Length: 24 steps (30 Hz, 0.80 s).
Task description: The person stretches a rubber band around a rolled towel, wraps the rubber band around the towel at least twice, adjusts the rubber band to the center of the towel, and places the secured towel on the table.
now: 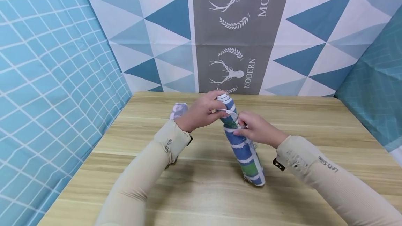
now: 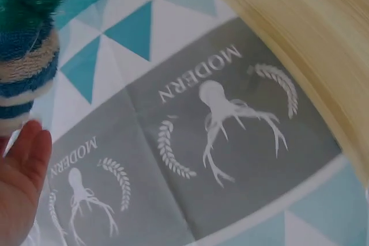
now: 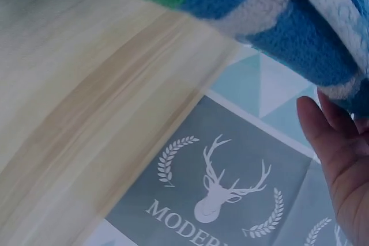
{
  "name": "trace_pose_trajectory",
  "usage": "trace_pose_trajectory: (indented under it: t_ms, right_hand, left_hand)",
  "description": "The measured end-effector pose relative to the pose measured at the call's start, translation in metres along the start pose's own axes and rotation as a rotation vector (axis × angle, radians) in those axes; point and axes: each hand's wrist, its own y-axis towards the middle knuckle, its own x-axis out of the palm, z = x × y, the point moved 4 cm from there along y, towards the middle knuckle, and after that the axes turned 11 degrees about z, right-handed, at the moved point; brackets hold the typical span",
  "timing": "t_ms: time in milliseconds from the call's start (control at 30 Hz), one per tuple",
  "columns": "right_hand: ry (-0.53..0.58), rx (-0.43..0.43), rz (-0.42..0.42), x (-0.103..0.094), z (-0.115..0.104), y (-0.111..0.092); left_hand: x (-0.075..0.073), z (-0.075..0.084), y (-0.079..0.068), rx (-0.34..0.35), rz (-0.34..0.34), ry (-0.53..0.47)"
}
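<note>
A rolled-up towel (image 1: 243, 154) with blue, green and white stripes slants over the middle of the table, its lower end pointing toward me. My left hand (image 1: 205, 111) grips its far upper end, fingers and thumb around the roll near a loose white edge. Just below, my right hand (image 1: 259, 128) pinches the towel's right side between thumb and curled fingers. The left wrist view has the towel (image 2: 26, 56) at its left edge, above the left hand (image 2: 26, 182). Terry cloth of the towel (image 3: 248, 10) fills the top of the right wrist view, over the right hand (image 3: 340, 159).
A purple-grey patterned cloth item (image 1: 179, 109) lies to the left, partly hidden behind my left forearm. The wood-grain table (image 1: 314, 121) ends at a patterned backdrop (image 1: 171, 27). Blue gridded sheeting (image 1: 56, 65) stands along the left side, teal sheeting (image 1: 377, 79) along the right.
</note>
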Motion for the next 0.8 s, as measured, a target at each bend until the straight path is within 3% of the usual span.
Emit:
trace_pose_trajectory:
  t_ms: [133, 200, 300, 433, 533, 633, 800]
  right_hand:
    - [-0.120, -0.086, 0.016, 0.003, -0.004, -0.004]
    - [-0.196, -0.162, 0.037, 0.005, -0.006, -0.009]
    - [-0.312, -0.308, 0.096, 0.008, -0.009, -0.018]
    - [-0.344, -0.417, 0.192, 0.006, -0.013, -0.022]
    - [-0.261, -0.461, 0.260, 0.003, -0.014, -0.023]
    - [-0.191, -0.542, 0.358, -0.001, -0.017, -0.024]
    - [-0.280, -0.739, 0.454, 0.000, -0.027, -0.025]
  left_hand:
    - [-0.002, -0.004, 0.003, -0.122, 0.062, -0.130]
    - [-0.005, -0.008, 0.002, -0.196, 0.113, -0.156]
    - [-0.008, -0.012, -0.001, -0.240, 0.164, -0.163]
    - [-0.007, -0.006, 0.002, -0.208, 0.113, -0.204]
    - [-0.009, -0.001, 0.006, -0.175, 0.082, -0.242]
    - [-0.009, 0.002, 0.007, -0.195, 0.037, -0.288]
    - [-0.004, 0.004, 0.005, -0.231, -0.058, -0.297]
